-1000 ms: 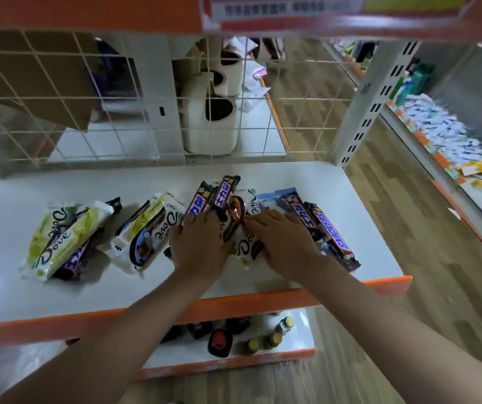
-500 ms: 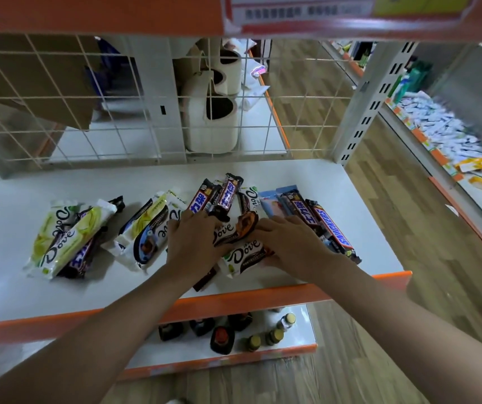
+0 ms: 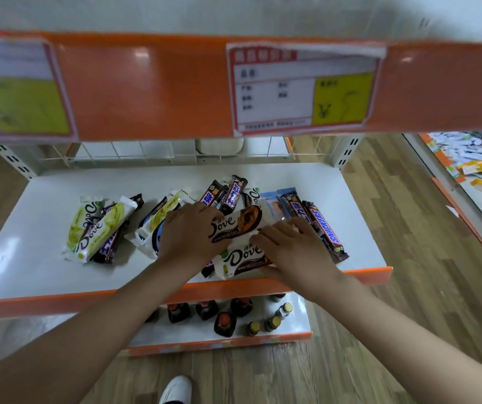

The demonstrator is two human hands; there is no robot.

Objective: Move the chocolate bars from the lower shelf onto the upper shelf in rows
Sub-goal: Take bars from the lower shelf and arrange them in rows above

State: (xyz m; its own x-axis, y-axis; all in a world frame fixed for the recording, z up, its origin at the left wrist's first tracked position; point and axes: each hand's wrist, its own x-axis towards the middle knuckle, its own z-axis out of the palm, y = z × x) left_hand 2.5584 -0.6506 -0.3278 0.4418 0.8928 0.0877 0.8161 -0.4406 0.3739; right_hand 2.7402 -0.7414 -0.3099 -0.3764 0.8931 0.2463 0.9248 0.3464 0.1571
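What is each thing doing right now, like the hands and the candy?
Left hand: gripping a Dove bar.
Right hand: gripping a second Dove bar.
Snickers bar: lying flat on the shelf.
Green Dove bars: piled loosely.
Bottles: standing upright below.

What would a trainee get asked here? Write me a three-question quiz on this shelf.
1. True or false: the left hand grips a Dove bar.
2. Which lies right of the right hand: A) Snickers bar, B) a bottle, C) a paper roll?
3. What stands on the bottom shelf?

Key: 1 true; 2 A; 3 bottles.
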